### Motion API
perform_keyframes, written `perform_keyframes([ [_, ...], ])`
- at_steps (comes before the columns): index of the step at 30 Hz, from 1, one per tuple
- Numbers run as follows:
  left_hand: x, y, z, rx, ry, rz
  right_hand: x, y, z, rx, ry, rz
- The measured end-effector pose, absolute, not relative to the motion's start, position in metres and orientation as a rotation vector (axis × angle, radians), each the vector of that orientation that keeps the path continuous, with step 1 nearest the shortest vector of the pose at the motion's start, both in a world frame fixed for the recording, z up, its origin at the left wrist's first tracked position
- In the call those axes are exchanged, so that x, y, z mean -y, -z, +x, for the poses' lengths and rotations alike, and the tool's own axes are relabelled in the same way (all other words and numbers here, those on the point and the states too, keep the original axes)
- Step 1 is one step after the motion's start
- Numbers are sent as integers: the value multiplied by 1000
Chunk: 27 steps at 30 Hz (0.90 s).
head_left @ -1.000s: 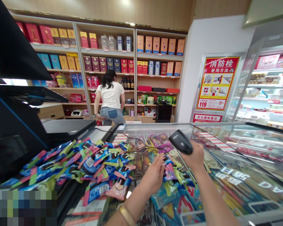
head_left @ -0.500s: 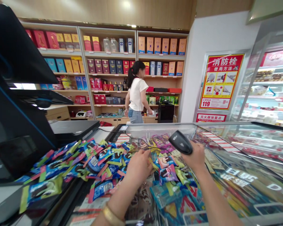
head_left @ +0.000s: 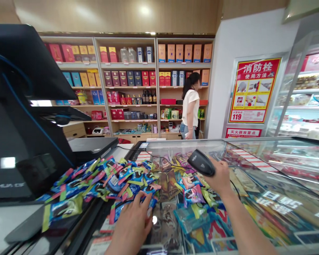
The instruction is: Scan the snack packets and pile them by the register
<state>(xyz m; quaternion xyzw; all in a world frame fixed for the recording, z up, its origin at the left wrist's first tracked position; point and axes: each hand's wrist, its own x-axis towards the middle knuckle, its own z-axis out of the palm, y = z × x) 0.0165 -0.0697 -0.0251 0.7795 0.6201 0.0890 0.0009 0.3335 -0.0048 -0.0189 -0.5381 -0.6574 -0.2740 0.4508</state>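
My right hand (head_left: pixel 220 177) is wrapped round the handle of a black barcode scanner (head_left: pixel 202 163), whose head points left over the glass top. At the front edge of a heap of small blue, pink and green snack packets (head_left: pixel 114 180) is my left hand (head_left: pixel 135 219). Its fingers are bent and somewhat apart, reaching over a blue packet (head_left: pixel 119 210); no packet plainly sits in its grip. Below the scanner is a smaller group of packets, with a pink and purple packet (head_left: pixel 193 195) among them.
The glass-topped freezer (head_left: pixel 257 156) holds wrapped goods beneath. At the left stand a black checkout screen (head_left: pixel 29 67) and a dark flat device (head_left: pixel 93 144). A thin cable (head_left: pixel 159 157) crosses the glass. Behind, a person (head_left: pixel 190 106) stands by shelves of boxes.
My left hand has drawn back and left from the middle of the glass to the heap's front edge. The scanner has shifted slightly left. The person behind has moved right.
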Motion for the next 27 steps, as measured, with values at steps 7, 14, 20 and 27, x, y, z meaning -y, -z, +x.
perform_keyframes([
  [7, 68, 22, 0, -1652, -524, 2295, 6, 19, 328, 1664, 643, -1298],
  [14, 49, -3, 2, -1157, -901, 1346, 5, 19, 325, 1697, 614, -1271],
  [20, 18, -22, 49, -724, -969, 734, 7, 18, 323, 1711, 620, -1247],
  [27, -15, 15, 77, -937, -1369, 1231, 18, 10, 307, 1811, 483, -1207],
])
